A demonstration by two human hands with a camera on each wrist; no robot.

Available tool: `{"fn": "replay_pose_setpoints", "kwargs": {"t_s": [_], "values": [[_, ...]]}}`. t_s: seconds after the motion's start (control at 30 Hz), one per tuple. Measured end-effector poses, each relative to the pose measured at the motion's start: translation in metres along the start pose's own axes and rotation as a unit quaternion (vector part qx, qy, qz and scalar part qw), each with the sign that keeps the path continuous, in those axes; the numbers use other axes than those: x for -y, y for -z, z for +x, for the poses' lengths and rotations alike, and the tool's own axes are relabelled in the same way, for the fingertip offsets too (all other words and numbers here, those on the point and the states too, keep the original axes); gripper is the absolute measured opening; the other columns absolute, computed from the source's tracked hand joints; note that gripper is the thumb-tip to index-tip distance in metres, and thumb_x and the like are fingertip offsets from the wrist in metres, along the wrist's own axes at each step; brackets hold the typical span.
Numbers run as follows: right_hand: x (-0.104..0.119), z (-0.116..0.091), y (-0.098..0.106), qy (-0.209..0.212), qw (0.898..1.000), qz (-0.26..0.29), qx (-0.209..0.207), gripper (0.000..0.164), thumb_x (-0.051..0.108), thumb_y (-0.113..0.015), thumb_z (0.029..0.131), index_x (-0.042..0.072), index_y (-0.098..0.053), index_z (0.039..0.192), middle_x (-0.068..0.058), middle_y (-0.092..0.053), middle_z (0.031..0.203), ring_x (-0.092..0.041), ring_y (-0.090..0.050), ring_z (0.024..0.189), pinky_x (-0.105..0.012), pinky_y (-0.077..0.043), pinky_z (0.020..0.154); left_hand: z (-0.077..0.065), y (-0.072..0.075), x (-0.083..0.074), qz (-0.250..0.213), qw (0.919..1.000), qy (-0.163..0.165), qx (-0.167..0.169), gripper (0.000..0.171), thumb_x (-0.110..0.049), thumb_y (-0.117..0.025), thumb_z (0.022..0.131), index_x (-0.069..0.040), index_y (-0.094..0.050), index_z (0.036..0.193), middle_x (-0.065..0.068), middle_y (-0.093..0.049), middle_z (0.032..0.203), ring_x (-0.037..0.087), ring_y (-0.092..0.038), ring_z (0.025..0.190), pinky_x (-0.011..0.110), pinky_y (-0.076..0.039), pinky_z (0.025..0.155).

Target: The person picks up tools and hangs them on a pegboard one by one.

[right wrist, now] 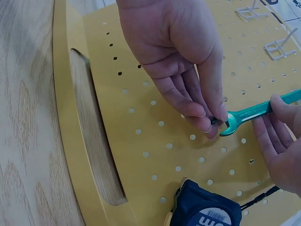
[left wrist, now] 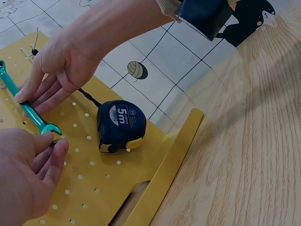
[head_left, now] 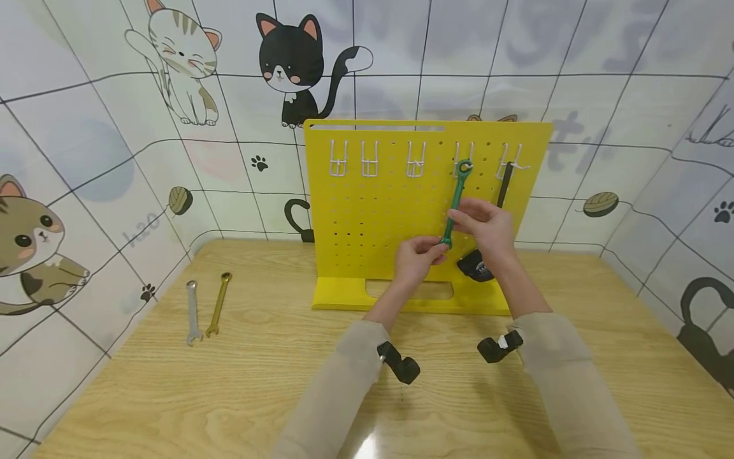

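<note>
On the wood table [head_left: 258, 389] we see a silver wrench [head_left: 192, 312] and a gold wrench [head_left: 218, 305]; before the yellow board [head_left: 378, 248], the left hand [head_left: 414, 260] pinches the forked bottom [right wrist: 232, 123] of a glossy green wrench [head_left: 456, 199], ring end [head_left: 459, 170] up at a hook [head_left: 473, 150]; the right hand [head_left: 490, 228] pinches its shaft.

Long beige sleeves [head_left: 335, 382] end at the wrists, each bearing a small, blocky black camera [head_left: 407, 370]; the right one has a white patch [head_left: 503, 342]
</note>
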State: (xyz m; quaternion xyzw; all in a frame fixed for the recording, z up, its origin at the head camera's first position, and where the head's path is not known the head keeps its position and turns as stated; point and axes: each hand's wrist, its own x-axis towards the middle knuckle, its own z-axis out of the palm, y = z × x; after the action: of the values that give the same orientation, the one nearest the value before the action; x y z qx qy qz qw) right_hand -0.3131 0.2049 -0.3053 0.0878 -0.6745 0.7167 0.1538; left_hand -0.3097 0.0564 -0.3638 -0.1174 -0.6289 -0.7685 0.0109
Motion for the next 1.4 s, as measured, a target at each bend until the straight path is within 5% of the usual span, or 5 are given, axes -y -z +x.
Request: {"fn": "replay_pose_setpoints", "kwargs": {"t_s": [0.17,0.47,0.77,1.1,1.4], "values": [[-0.001,0.002,0.001,0.007,0.999,-0.05,-0.012,0.039,0.014,-0.081,0.087,-0.008,-0.067,0.117,0.005,-0.073,0.089,-0.009,-0.072,0.078,-0.027,-0.059,0.08,0.001,0.0,0.0,-0.01,0.9999,0.009,0.009,0.022,0.0,-0.067,0.095,0.007,-0.069,0.116,0.017,-0.073,0.102,0.03,-0.073,0.092,0.035,-0.059,0.083],[-0.003,0.003,0.002,0.011,0.993,-0.107,-0.039,0.032,0.02,-0.08,0.089,0.0,-0.071,0.113,0.009,-0.071,0.088,-0.009,-0.071,0.078,-0.023,-0.057,0.079,-0.002,0.001,-0.002,0.032,0.9982,0.02,0.047,0.03,0.0,-0.065,0.097,0.003,-0.065,0.127,0.017,-0.07,0.114,0.021,-0.069,0.097,0.03,-0.058,0.082],[-0.003,0.0,0.006,0.023,0.994,-0.103,-0.037,0.032,0.019,-0.079,0.09,-0.001,-0.07,0.114,0.008,-0.07,0.092,-0.011,-0.07,0.081,-0.019,-0.055,0.079,-0.007,0.006,-0.001,0.08,0.992,0.025,0.094,0.039,-0.006,-0.064,0.099,-0.005,-0.06,0.137,0.014,-0.066,0.126,0.018,-0.066,0.102,0.032,-0.058,0.081],[-0.006,-0.006,0.012,0.026,0.999,-0.041,-0.017,0.032,0.013,-0.077,0.091,-0.006,-0.068,0.115,0.003,-0.072,0.098,-0.021,-0.068,0.088,-0.019,-0.056,0.077,-0.014,0.017,0.001,0.095,0.99,0.033,0.099,0.039,-0.009,-0.063,0.1,-0.001,-0.057,0.138,0.016,-0.063,0.13,0.022,-0.064,0.108,0.039,-0.057,0.088],[-0.005,-0.014,0.017,0.02,0.998,-0.055,-0.001,0.039,0.021,-0.075,0.094,-0.005,-0.066,0.121,0.003,-0.072,0.102,-0.018,-0.067,0.091,-0.021,-0.056,0.079,-0.02,0.028,0.002,0.112,0.9866,0.035,0.113,0.037,-0.013,-0.065,0.1,0.0,-0.06,0.134,0.011,-0.065,0.127,0.022,-0.063,0.109,0.047,-0.054,0.093]]}}
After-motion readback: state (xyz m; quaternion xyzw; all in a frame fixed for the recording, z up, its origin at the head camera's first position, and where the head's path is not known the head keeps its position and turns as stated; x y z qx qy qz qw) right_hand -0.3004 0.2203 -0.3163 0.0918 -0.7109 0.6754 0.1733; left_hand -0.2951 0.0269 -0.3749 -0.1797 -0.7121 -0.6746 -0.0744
